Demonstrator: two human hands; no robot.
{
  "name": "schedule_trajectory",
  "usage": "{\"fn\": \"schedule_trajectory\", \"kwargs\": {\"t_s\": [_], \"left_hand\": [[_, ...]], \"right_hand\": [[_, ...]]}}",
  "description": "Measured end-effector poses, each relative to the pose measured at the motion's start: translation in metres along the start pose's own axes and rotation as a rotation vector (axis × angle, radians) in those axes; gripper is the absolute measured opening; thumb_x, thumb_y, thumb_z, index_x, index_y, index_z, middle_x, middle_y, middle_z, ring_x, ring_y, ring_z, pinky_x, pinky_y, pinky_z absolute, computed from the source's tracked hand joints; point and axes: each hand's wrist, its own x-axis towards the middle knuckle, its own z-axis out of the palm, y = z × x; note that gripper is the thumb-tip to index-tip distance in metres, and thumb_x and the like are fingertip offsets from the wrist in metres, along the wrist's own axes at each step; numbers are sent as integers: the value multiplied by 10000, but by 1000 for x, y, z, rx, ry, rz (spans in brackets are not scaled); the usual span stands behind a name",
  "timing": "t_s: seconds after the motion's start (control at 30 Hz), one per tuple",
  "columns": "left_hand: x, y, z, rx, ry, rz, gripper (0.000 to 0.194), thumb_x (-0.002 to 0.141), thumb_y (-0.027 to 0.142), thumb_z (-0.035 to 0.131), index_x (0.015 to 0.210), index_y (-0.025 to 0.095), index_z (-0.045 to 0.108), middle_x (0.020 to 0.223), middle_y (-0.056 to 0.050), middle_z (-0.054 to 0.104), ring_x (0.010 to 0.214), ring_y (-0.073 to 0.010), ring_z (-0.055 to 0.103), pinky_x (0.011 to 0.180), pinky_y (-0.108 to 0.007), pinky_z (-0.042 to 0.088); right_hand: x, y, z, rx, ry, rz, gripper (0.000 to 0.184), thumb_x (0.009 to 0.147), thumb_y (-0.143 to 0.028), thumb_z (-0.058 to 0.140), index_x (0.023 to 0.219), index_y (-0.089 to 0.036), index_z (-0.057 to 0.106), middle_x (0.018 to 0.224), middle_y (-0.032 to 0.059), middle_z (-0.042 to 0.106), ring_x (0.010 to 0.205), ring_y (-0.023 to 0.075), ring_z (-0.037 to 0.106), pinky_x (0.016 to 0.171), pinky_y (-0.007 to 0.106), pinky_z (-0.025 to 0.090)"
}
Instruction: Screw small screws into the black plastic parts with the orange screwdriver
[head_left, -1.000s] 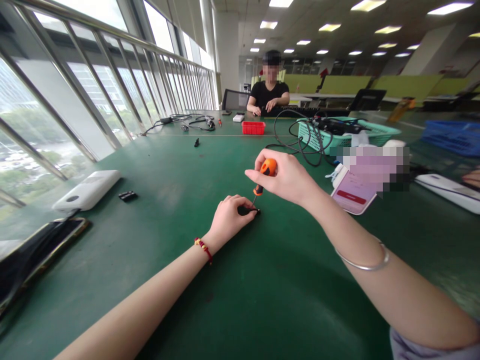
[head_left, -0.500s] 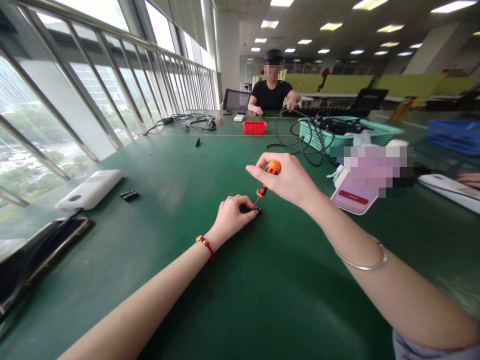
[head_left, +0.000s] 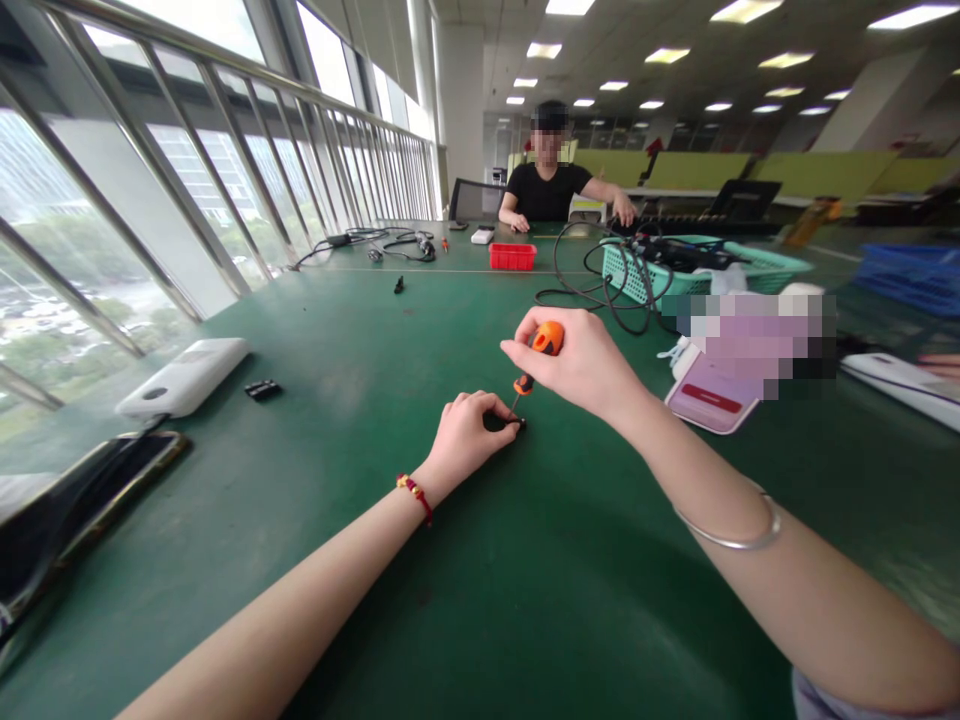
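In the middle of the green table [head_left: 450, 600], my left hand [head_left: 469, 435] pinches a small black part [head_left: 523, 424] against the tabletop. Fingers cover most of that part, so its kind cannot be made out. My right hand [head_left: 585, 360] is closed round the orange and black handle of a screwdriver [head_left: 547, 338]. The screwdriver leans, its thin shaft pointing down to the black part beside my left fingertips. Whether the tip sits in a screw is too small to see.
Left lie a white power bank [head_left: 184, 378], a dark phone [head_left: 97, 520] and a small black piece [head_left: 263, 390]. Ahead are a red tray [head_left: 513, 257] and another black piece [head_left: 399, 285]. A teal basket [head_left: 626, 275] with cables and a pink-screened phone [head_left: 712, 395] are right. A person [head_left: 546, 190] sits opposite.
My right hand has shifted and turned slightly on the screwdriver handle. My left hand keeps its pinch. The person opposite has reached an arm out toward the basket side.
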Motion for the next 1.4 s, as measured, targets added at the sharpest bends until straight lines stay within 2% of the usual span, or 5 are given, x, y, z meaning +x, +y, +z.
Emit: {"fn": "schedule_trajectory", "kwargs": {"t_s": [0.6,0.8,1.0,1.23,1.4], "left_hand": [[-2,0,1,43,26,48,46,726,250,645,732,206,634,847,-3,705,864,-217,578,831,-367,446],[-2,0,0,31,31,52,39,728,242,650,749,210,650,852,-4,706,869,-208,597,835,-355,457],[-1,-3,2,32,30,57,52,729,259,645,750,212,652,854,-1,707,867,-210,591,828,-355,455],[-1,-2,1,20,33,51,51,724,259,645,739,211,654,850,-4,706,855,-206,596,839,-354,455],[-2,0,-2,26,18,52,61,731,261,644,761,211,663,870,-9,707,881,-212,595,834,-352,466]], "right_hand": [[-2,-2,-3,59,-97,-20,174,656,-307,629,754,-216,518,617,-53,515,534,97,435,520,227,306],[-4,-4,-1,-41,46,39,360,717,-550,595,652,-208,504,529,-43,446,520,105,397,515,242,275],[-3,-2,-6,32,-87,17,200,669,-328,624,818,-219,547,623,-48,497,543,104,423,537,234,309],[-6,-4,-3,-47,-20,-1,364,705,-565,604,746,-205,574,566,-36,477,541,111,423,535,241,288],[-7,-4,-3,-6,-15,-18,152,718,-356,593,732,-207,567,590,-36,497,540,104,416,533,234,300]]}}
